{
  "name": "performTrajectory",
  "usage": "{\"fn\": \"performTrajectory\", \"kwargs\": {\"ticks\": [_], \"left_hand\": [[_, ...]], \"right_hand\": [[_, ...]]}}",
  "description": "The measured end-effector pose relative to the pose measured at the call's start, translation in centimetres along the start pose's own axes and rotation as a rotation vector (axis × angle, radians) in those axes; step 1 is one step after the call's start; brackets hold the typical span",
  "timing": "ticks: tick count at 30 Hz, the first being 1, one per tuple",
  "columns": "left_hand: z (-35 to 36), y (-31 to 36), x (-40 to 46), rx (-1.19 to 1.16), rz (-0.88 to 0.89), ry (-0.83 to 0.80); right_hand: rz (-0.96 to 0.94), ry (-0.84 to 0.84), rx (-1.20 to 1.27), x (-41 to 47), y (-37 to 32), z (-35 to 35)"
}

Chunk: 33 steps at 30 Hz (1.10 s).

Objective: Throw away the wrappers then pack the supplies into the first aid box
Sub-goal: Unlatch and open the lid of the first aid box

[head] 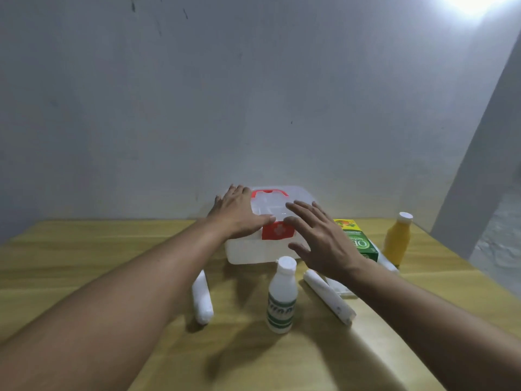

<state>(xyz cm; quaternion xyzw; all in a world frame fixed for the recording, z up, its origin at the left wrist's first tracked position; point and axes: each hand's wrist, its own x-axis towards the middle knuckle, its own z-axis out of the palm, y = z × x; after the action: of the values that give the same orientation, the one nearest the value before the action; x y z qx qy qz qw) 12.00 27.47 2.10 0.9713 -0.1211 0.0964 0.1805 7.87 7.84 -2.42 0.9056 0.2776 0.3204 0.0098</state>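
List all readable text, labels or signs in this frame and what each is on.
White cross sign, no words: on the red latch of the first aid box.
"OB...": upside down in white on the green carton; the rest is hidden by the right hand or too blurred.
Green lettering on the white bottle: too blurred to read.
Orange bottle: no label visible.
White rolls: no text.

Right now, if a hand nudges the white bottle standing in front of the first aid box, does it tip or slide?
The white bottle probably tips rather than slides: it stands upright, tall on a narrow base. Once down, its round body would likely roll on the wooden table. It looks like smooth plastic, so possibly slippery; how full it is cannot be seen.
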Motion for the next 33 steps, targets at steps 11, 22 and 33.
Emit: {"fn": "performTrajectory", "kwargs": {"ticks": [11,22,33], "left_hand": [[0.6,-0.6,0.7,0.042,0.012,0.02],[0.0,-1.2,-1.3,-0.325,0.002,0.091],[3.5,-3.9,-1.9,-1.252,-0.352,0.17]], "right_hand": [[-0.257,0.309,-0.288,1.0,1.1,1.8],[-0.338,0.208,-0.232,2.2,0.9,-0.9],[0.031,0.145,-0.045,5.0,-1.5,-5.9]]}}
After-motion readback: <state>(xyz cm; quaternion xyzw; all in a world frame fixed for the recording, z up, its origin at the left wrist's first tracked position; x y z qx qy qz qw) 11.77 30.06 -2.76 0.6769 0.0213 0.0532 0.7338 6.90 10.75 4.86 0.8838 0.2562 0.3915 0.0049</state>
